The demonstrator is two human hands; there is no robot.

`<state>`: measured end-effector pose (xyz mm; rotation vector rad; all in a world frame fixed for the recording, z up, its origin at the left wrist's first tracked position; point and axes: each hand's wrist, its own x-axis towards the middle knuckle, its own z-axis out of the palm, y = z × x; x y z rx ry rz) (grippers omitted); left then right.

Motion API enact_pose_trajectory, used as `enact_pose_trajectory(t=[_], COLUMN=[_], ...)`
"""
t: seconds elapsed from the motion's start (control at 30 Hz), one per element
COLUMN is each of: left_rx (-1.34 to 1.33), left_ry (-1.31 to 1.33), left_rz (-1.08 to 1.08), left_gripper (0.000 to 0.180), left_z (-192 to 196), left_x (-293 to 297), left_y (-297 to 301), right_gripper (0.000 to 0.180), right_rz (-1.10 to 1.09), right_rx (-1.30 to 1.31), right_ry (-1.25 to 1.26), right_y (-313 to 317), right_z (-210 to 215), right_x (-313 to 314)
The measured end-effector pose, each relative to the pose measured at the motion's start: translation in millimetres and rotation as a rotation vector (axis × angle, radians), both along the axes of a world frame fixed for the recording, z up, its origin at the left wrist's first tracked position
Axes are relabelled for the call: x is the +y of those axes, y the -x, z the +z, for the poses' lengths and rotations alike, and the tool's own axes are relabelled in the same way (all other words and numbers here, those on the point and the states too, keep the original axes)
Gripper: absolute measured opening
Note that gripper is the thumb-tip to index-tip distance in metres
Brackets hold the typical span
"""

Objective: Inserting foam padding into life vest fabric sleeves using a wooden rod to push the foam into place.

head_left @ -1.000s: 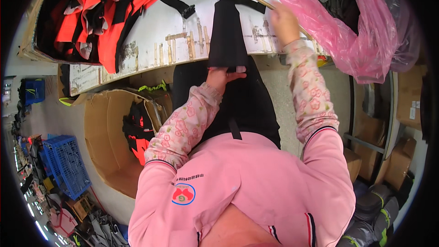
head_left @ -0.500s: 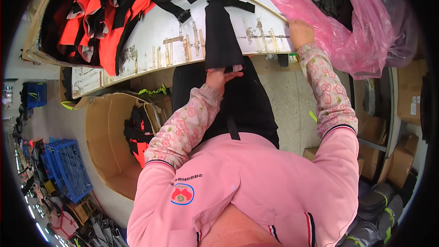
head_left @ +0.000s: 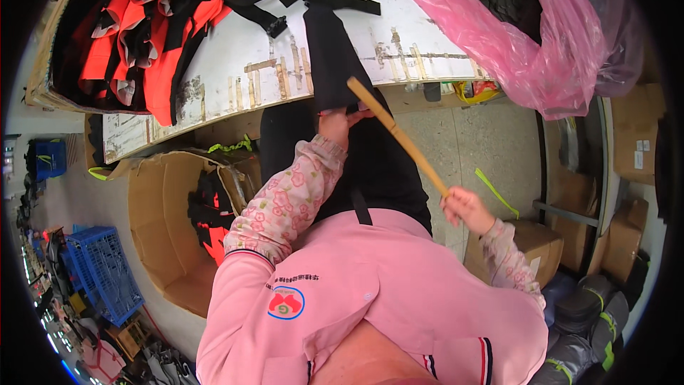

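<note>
Left hand (head_left: 335, 128) gripping near end of black fabric piece (head_left: 331, 53), piece overhanging front edge of white table (head_left: 235, 57), right hand (head_left: 467, 208) closed around one end of wooden stick (head_left: 407, 144), other end overlapping the fabric in view, contact unclear.

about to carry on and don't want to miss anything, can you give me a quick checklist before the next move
1. Left hand holding the near end of the black fabric piece: ok.
2. Right hand gripping the wooden stick by one end: ok.
3. Stick's other tip apart from the fabric piece: cannot tell; they overlap in this view.
4. Black strap at the piece's far end lying straight: not ok, part of it loops up.
5. Inside of the piece free of anything: cannot tell, hidden.
</note>
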<state>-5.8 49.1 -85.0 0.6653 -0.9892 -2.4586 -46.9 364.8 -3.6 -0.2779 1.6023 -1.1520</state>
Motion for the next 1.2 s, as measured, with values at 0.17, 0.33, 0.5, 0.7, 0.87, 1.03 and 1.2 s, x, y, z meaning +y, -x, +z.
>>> enact_pose_trajectory(t=[0.17, 0.33, 0.5, 0.7, 0.87, 1.03, 1.2], left_rx=[-0.031, -0.018, 0.029, 0.007, -0.088, -0.111, -0.14], left_ry=[0.011, 0.011, 0.06, 0.039, 0.074, 0.123, 0.103], left_rz=[-0.04, 0.019, 0.039, 0.058, -0.069, -0.13, -0.163], left_gripper=[0.024, 0.027, 0.03, 0.031, 0.043, 0.047, 0.049], left_z=[-3.0, -0.2, -2.8, -0.6, -16.5, -20.9, -19.9], left_x=[1.4, 7.4, 8.6, 8.2, -0.2, -6.8, -8.4], left_y=[2.8, 5.4, 6.8, 8.3, 5.6, 4.1, 4.8], right_gripper=[0.016, 0.015, 0.015, 0.016, 0.014, 0.015, 0.016], right_rz=[-0.039, -0.212, -0.356, -0.445, -0.497, -0.48, -0.448], right_rx=[-0.258, -0.533, -0.633, -0.671, -0.544, -0.478, -0.419], right_ry=[0.005, 0.025, 0.051, 0.226, 0.302, 0.275, 0.255], right_y=[-30.4, -38.2, -47.3, -44.4, -32.8, -27.1, -29.3], right_z=[-2.1, 19.5, 21.0, 11.8, -2.8, -9.5, -11.9], right_x=[3.6, -39.5, -84.4, -155.6, -197.2, -213.3, -211.7])
